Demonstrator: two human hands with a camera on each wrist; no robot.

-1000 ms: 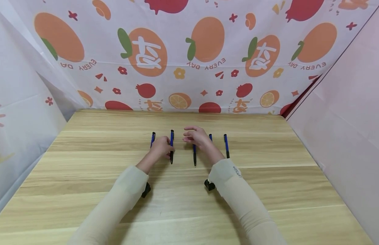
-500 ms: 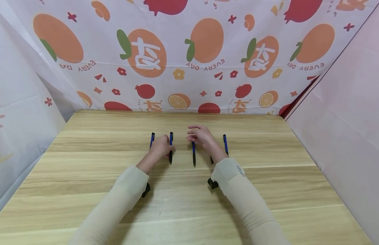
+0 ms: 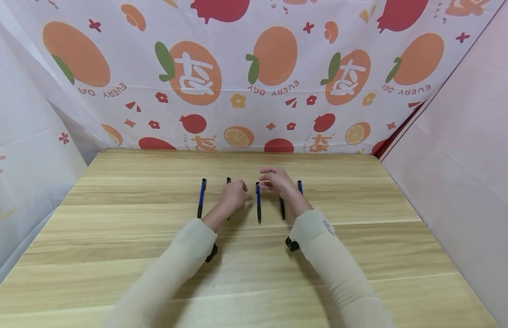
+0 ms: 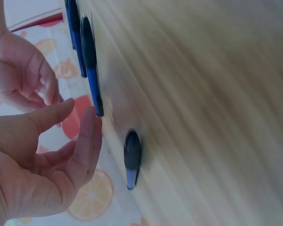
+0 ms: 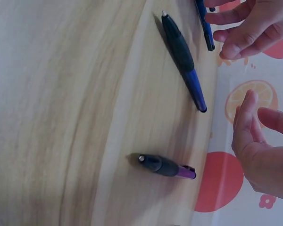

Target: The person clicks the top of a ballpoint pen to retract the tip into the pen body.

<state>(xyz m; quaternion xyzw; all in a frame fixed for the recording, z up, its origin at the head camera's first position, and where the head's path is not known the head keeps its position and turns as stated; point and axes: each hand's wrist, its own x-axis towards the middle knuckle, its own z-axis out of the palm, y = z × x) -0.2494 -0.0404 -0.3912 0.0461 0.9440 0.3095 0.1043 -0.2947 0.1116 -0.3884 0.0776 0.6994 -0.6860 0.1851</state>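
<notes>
Hanging empty, fingers loosely bent, the left hand (image 3: 234, 196) and right hand (image 3: 278, 183) flank the middle ballpoint pen (image 3: 259, 209) on the wooden surface (image 3: 254, 282). The second pen (image 3: 228, 180) and fourth pen (image 3: 283, 210) lie partly hidden by them; the leftmost pen (image 3: 202, 198) and rightmost pen (image 3: 300, 187) lie outside.

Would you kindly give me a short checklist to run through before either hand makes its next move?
1. Left hand holding nothing: ok.
2. Right hand holding nothing: ok.
3. Gap between the two in the head view: ok.
4. Middle pen lying on the table: ok.
5. Fourth pen from the left fully visible in the head view: not ok, its upper end is covered.
6. Writing point out on the rightmost pen: cannot tell, that end is out of sight.
</notes>
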